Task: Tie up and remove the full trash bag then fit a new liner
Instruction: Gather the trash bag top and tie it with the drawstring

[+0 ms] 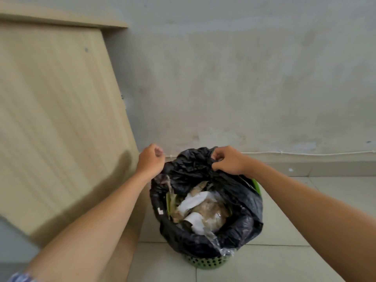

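A black trash bag (242,224) lines a green perforated bin (205,262) standing on the tiled floor by the wall. Paper, leaves and clear plastic fill the bag. My right hand (225,160) grips a bunched part of the bag's far rim and holds it above the bin. At the bag's far left edge, my left hand (151,159) is curled into a fist against the plastic; whether it holds the rim is hidden behind the hand.
A light wooden panel (57,119) of furniture stands close on the left of the bin. A grey wall (244,78) rises right behind it, with a thin white cable (305,153) along its base. Pale floor tiles (295,261) spread to the right and front.
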